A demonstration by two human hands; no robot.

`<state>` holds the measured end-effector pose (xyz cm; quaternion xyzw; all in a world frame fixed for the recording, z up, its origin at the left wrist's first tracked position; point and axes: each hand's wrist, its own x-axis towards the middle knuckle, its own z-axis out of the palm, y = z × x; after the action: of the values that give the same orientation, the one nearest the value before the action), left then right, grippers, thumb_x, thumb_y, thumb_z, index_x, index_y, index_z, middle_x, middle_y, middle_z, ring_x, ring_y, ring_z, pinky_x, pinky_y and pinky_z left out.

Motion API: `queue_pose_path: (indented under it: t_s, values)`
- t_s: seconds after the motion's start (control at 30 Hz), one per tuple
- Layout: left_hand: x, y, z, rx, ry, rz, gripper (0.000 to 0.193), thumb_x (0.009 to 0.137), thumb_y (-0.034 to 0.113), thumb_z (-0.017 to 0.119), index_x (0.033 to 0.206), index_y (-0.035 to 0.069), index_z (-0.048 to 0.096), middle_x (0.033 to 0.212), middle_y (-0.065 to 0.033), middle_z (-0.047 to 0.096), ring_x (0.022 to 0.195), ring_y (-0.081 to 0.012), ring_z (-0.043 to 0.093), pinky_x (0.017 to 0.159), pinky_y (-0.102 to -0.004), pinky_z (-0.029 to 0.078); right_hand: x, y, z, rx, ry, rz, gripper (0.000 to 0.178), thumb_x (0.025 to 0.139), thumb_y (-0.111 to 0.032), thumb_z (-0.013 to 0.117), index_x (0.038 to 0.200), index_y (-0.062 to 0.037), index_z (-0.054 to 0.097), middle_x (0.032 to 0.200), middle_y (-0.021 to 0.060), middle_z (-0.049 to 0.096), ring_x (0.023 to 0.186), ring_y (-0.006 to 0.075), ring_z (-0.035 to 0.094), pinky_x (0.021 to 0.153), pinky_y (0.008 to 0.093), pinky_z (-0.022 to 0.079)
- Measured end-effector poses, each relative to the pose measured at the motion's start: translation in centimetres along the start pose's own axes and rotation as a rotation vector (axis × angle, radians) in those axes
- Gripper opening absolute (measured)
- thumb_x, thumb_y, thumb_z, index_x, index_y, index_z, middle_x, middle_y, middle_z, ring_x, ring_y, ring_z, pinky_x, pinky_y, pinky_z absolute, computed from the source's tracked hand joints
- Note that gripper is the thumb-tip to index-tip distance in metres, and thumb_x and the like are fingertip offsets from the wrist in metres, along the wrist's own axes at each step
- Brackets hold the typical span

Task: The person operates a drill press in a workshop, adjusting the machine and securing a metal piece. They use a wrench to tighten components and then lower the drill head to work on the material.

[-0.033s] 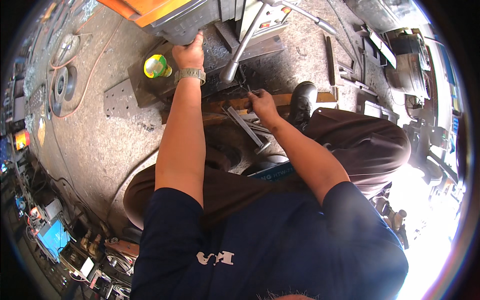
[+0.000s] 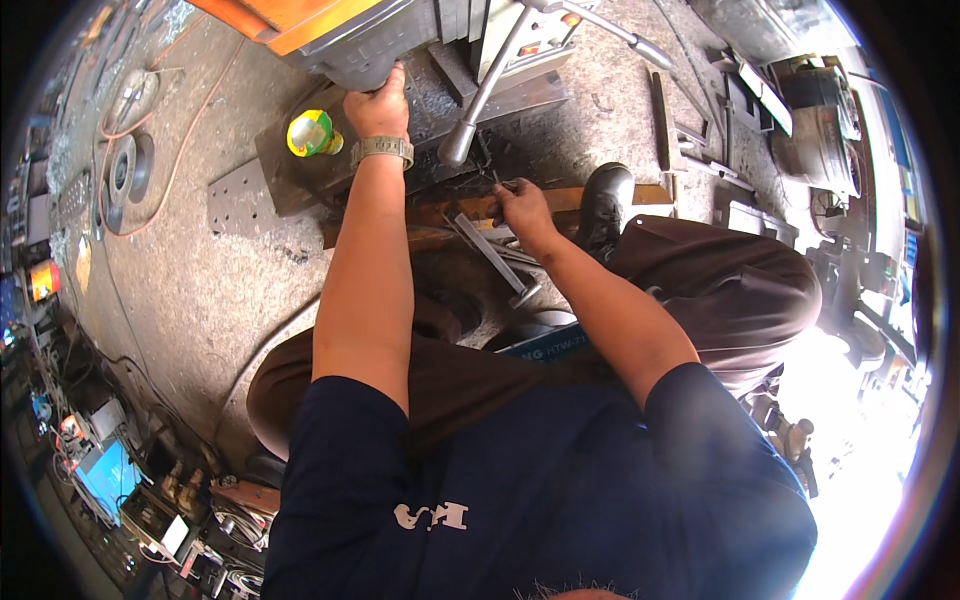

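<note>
At the top stands an orange and dark grey drilling machine point(image 2: 350, 50) with a spoked metal feed handle point(image 2: 490, 90). My left hand point(image 2: 378, 108), with a watch point(image 2: 382, 151) at its wrist, reaches up against the machine's dark underside. The thumb shows, but the other fingers are hidden. Lower right of the handle's knob, my right hand point(image 2: 524, 212) is closed, pinching a thin, dark rod-like piece point(image 2: 496, 180). Beneath it lie a rusty flat bar point(image 2: 565, 198) and a metal bar with a crosspiece point(image 2: 495, 258). A dark steel plate point(image 2: 300, 182) is under the machine.
A yellow-green can point(image 2: 312, 133) stands on the plate left of my wrist. A perforated plate point(image 2: 240, 205) sticks out beyond it. My shoe point(image 2: 608, 200) rests beside the rusty bar. Steel offcuts point(image 2: 705, 165) lie to the right, and a hose point(image 2: 190, 165) and discs point(image 2: 128, 170) to the left.
</note>
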<state>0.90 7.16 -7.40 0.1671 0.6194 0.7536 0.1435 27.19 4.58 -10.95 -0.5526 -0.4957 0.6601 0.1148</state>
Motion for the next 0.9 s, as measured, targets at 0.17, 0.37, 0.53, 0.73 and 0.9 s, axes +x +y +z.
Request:
queue_pose_path:
  t_s: [0.17, 0.37, 0.53, 0.73, 0.9]
  values:
    - [-1.2, 2.3, 3.2, -0.063, 0.236, 0.021, 0.022, 0.084, 0.002, 0.081, 0.105, 0.001, 0.073, 0.101, -0.007, 0.074, 0.089, -0.0174, 0.069, 0.085, -0.0337, 0.055, 2.4, 2.5, 0.7, -0.069, 0.058, -0.095, 0.042, 0.096, -0.022, 0.071, 0.121, 0.0112, 0.062, 0.096, 0.0199, 0.075, 0.075, 0.0286, 0.073, 0.069, 0.0373, 0.057]
    - [0.0, 4.3, -3.1, -0.104, -0.323, -0.179, 0.043, 0.08, 0.009, 0.088, 0.119, 0.004, 0.07, 0.117, -0.0056, 0.07, 0.11, -0.0191, 0.064, 0.102, -0.0368, 0.049, 3.2, 1.9, 0.3, -0.253, 0.053, -0.253, 0.037, 0.089, -0.024, 0.077, 0.112, 0.0036, 0.071, 0.103, 0.0217, 0.076, 0.092, 0.0331, 0.074, 0.083, 0.04, 0.055]
    - [3.1, 5.4, -3.8, 0.293, -0.596, -0.079, 0.044, 0.082, 0.008, 0.085, 0.122, -0.001, 0.068, 0.121, -0.0091, 0.07, 0.115, -0.0205, 0.064, 0.102, -0.0365, 0.051, 3.0, -1.2, 0.1, -0.229, -0.085, -0.254, 0.032, 0.088, -0.022, 0.079, 0.109, 0.0012, 0.074, 0.1, 0.0213, 0.076, 0.089, 0.0292, 0.074, 0.081, 0.0387, 0.054]
    - [3.4, 2.9, -2.7, 0.087, -0.559, -0.246, 0.026, 0.088, 0.005, 0.08, 0.111, -0.002, 0.07, 0.109, -0.0113, 0.072, 0.096, -0.0204, 0.072, 0.088, -0.0321, 0.058, 2.1, -5.7, 1.4, -0.202, -0.043, -0.285, 0.035, 0.088, -0.017, 0.078, 0.116, 0.002, 0.071, 0.104, 0.0199, 0.076, 0.09, 0.0256, 0.073, 0.083, 0.0364, 0.055]
    - [2.8, 3.1, -2.1, 0.097, -0.483, -0.256, 0.018, 0.09, 0.006, 0.078, 0.103, -0.001, 0.069, 0.098, -0.0092, 0.073, 0.085, -0.0191, 0.072, 0.08, -0.031, 0.059, 4.1, -7.9, 4.9, -0.009, 0.07, -0.413, 0.03, 0.089, -0.013, 0.076, 0.113, 0.004, 0.07, 0.099, 0.0154, 0.075, 0.088, 0.0201, 0.07, 0.083, 0.0348, 0.055]
